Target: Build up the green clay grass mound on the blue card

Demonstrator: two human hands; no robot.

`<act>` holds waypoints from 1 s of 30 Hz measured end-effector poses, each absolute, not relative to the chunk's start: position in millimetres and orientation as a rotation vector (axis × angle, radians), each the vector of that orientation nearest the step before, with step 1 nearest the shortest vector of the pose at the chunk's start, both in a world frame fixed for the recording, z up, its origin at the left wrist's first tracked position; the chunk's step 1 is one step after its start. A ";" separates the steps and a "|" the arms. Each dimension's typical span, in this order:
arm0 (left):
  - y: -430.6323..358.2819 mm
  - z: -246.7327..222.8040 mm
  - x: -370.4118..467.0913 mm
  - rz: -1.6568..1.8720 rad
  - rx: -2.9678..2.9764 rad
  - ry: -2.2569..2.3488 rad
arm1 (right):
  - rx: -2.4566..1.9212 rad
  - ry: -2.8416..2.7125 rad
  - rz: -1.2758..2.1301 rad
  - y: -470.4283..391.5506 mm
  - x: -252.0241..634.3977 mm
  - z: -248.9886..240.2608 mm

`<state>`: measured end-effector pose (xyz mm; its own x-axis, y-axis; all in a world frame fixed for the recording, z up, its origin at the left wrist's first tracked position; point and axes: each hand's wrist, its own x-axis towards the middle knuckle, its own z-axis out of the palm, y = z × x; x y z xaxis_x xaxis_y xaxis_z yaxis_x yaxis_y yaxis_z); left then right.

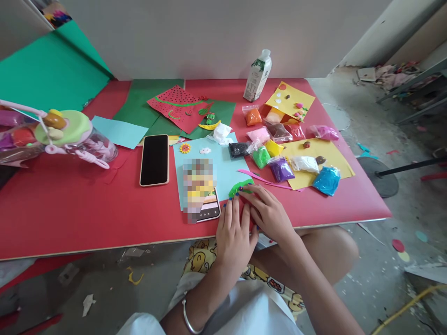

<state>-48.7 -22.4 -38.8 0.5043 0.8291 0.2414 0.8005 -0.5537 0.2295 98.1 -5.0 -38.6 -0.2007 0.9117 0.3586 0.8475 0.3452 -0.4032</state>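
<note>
Stretching across most of the view, the red desk [70, 209] carries green paper sheets [139, 104] at the back, a light blue card [230, 174] near the middle and yellow sheets [330, 160] to the right. A clear bottle with a green lid [66, 132] lies at the left edge, and a milk carton [257, 77] stands at the far side; its label is too small to read. A dark-screened phone [154, 159] lies face up left of the blue card, and a second phone [206, 204] rests on the card's near edge, its screen blurred out. Small bags of coloured clay [279, 160] cluster between the card and the yellow sheets.

Both hands rest at the desk's near edge. The green clay piece [239, 187] lies just beyond the fingertips, its long axis running left to right. The right hand [270, 211] is the nearer one: its fingers, stretched flat and loosely spread, touch the piece's near edge from the right, pressing rather than gripping. The left hand [233, 232] lies flat beside it, fingers extended toward the clay, holding nothing that shows. A thin pink strip [265, 180] lies just past the clay.
</note>
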 end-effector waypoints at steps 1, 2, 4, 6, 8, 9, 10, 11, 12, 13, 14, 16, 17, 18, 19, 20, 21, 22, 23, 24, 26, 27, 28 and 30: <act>-21.8 -38.1 -48.2 0.506 2.633 1.432 | -1.524 -2.079 0.152 -5.0 98.2 -39.0; -21.3 -37.3 -47.7 0.514 2.614 1.432 | -1.523 -2.077 0.156 -5.0 98.3 -39.2; -20.8 -35.3 -46.6 0.532 2.572 1.443 | -1.529 -2.055 0.178 -5.4 98.0 -39.0; -20.7 -33.7 -45.3 0.555 2.540 1.469 | -1.537 -2.027 0.205 -5.7 97.4 -38.3; -20.8 -33.0 -43.8 0.578 2.526 1.494 | -1.537 -2.008 0.220 -5.8 97.0 -37.5; -20.9 -33.1 -43.0 0.585 2.523 1.504 | -1.536 -2.003 0.223 -5.8 96.9 -37.2; -20.9 -33.5 -42.2 0.587 2.524 1.508 | -1.536 -2.001 0.226 -5.6 96.9 -36.9; -20.9 -34.0 -41.4 0.585 2.527 1.508 | -1.537 -2.000 0.229 -5.5 97.0 -36.7; -20.8 -34.5 -40.7 0.579 2.530 1.506 | -1.538 -2.000 0.232 -5.3 97.2 -36.5; -20.6 -35.1 -40.1 0.572 2.533 1.502 | -1.539 -2.002 0.234 -5.2 97.3 -36.5; -20.4 -35.6 -39.8 0.565 2.536 1.497 | -1.537 -2.005 0.234 -5.0 97.5 -36.4; -20.0 -35.9 -39.5 0.551 2.541 1.484 | -1.535 -2.009 0.234 -4.9 97.7 -36.5; -19.8 -35.8 -39.5 0.552 2.542 1.478 | -1.533 -2.010 0.232 -4.9 97.7 -36.6; -19.6 -35.6 -39.5 0.557 2.541 1.475 | -1.531 -2.010 0.231 -4.9 97.7 -36.8; -19.4 -35.1 -39.6 0.567 2.537 1.477 | -1.529 -2.009 0.228 -4.9 97.7 -36.9; -19.4 -34.7 -39.5 0.579 2.529 1.487 | -1.525 -2.008 0.225 -4.9 97.7 -37.1; -19.3 -34.3 -39.3 0.592 2.519 1.501 | -1.519 -2.008 0.222 -4.8 97.8 -37.2; -19.3 -33.9 -39.0 0.601 2.509 1.518 | -1.514 -2.009 0.217 -4.6 97.9 -37.3; -19.3 -33.6 -38.6 0.608 2.500 1.532 | -1.511 -2.010 0.213 -4.4 98.1 -37.4; -19.2 -33.5 -38.1 0.614 2.494 1.541 | -1.510 -2.011 0.209 -4.2 98.3 -37.5; -19.0 -33.5 -36.9 0.623 2.492 1.544 | -1.508 -2.016 0.202 -3.8 98.5 -37.6; -18.7 -33.6 -36.4 0.625 2.494 1.539 | -1.507 -2.019 0.200 -3.7 98.4 -37.7; -18.5 -33.6 -36.1 0.624 2.498 1.533 | -1.502 -2.019 0.197 -3.8 98.1 -37.7; -18.0 -33.5 -35.9 0.613 2.510 1.522 | -1.488 -2.013 0.202 -4.3 97.6 -37.7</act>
